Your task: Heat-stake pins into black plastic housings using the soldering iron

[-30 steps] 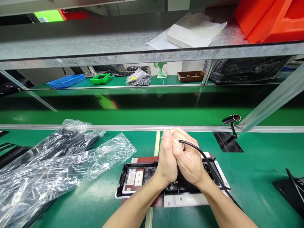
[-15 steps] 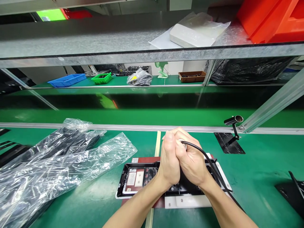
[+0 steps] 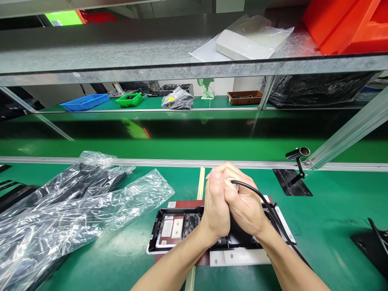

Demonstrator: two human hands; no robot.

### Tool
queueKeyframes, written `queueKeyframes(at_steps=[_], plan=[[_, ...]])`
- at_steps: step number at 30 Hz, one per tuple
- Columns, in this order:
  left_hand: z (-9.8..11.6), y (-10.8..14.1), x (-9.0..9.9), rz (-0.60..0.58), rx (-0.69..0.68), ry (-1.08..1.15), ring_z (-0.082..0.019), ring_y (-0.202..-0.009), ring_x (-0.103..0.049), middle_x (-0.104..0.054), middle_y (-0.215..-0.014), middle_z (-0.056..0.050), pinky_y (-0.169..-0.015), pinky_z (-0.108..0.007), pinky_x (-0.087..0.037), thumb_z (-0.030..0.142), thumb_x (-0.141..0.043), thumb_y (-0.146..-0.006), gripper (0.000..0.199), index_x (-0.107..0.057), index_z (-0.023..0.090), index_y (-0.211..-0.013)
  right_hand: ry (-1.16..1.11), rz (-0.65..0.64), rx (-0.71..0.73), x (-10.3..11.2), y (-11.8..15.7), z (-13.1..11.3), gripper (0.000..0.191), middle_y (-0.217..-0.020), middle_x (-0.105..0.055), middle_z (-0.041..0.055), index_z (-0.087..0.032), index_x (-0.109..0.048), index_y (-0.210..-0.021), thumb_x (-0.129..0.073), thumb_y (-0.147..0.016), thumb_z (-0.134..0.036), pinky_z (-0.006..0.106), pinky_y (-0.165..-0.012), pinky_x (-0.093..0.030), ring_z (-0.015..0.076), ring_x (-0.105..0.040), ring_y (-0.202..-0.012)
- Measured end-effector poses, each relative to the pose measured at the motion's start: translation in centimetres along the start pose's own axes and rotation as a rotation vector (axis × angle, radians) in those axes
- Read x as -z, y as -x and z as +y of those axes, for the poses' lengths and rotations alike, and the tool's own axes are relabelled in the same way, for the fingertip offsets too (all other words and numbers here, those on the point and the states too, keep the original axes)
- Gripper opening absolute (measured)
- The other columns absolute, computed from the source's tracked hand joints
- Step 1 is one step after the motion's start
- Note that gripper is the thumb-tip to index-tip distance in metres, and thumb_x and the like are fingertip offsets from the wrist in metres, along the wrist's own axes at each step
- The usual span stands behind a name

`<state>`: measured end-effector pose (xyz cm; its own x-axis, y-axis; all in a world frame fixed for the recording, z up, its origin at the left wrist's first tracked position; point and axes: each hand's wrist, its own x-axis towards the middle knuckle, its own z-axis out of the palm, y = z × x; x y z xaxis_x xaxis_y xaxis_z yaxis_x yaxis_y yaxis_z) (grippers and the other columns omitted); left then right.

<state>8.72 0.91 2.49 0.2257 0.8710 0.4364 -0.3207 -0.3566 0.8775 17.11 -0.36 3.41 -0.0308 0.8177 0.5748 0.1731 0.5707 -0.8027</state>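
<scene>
Both of my hands are closed together round an upright corded electric screwdriver (image 3: 233, 184); only its end and its black cable (image 3: 274, 220) show, and its body and tip are hidden. My left hand (image 3: 216, 206) wraps it from the left. My right hand (image 3: 245, 206) is clasped against it from the right, with the cable running over that wrist. Under the hands lies a long black plastic housing (image 3: 157, 228) with a white edge, seated on a reddish-brown fixture board with a white block (image 3: 242, 257) along its near side.
Clear plastic bags (image 3: 91, 210) holding dark parts cover the left of the green bench. A black tube holder (image 3: 298, 153) stands at right, with a black part (image 3: 371, 244) nearer. Overhead runs a metal shelf (image 3: 121, 48); beyond are a blue tray (image 3: 86, 102) and a brown tray (image 3: 245, 97).
</scene>
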Motion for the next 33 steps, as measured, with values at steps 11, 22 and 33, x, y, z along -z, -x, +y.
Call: queueKeyframes(at_steps=[11,22,33], plan=[[0.16,-0.04,-0.14,-0.005,-0.023,-0.027,-0.022,-0.083,-0.062,-0.064,-0.083,-0.006,-0.085,-0.04,-0.05,0.057,-0.02,-0.108,0.066,-0.063,0.021,-0.074,-0.047,-0.027,-0.014,0.22,-0.16,0.03,0.028,-0.092,-0.066,0.0012,-0.023,-0.057,-0.079,-0.051,-0.104,-0.031,0.033,-0.08,-0.046,0.016,-0.06,-0.086],[0.31,-0.02,-0.16,-0.01,-0.024,-0.036,-0.023,-0.087,-0.065,-0.068,-0.086,-0.006,-0.088,-0.04,-0.051,0.057,-0.018,-0.108,0.068,-0.065,0.021,-0.074,-0.036,-0.018,-0.012,0.12,0.0,0.12,0.032,-0.092,-0.065,0.0007,-0.022,-0.058,-0.078,-0.049,-0.106,-0.035,0.032,-0.08,-0.047,0.0152,-0.06,-0.085],[0.06,0.03,-0.14,-0.007,0.022,-0.027,-0.023,-0.081,-0.064,-0.066,-0.083,-0.007,-0.082,-0.04,-0.053,0.061,-0.019,-0.107,0.066,-0.06,0.022,-0.072,-0.033,0.008,-0.016,0.0,0.02,0.14,0.034,-0.09,-0.065,0.0015,-0.022,-0.059,-0.076,-0.05,-0.105,-0.038,0.032,-0.079,-0.048,0.0161,-0.061,-0.084]])
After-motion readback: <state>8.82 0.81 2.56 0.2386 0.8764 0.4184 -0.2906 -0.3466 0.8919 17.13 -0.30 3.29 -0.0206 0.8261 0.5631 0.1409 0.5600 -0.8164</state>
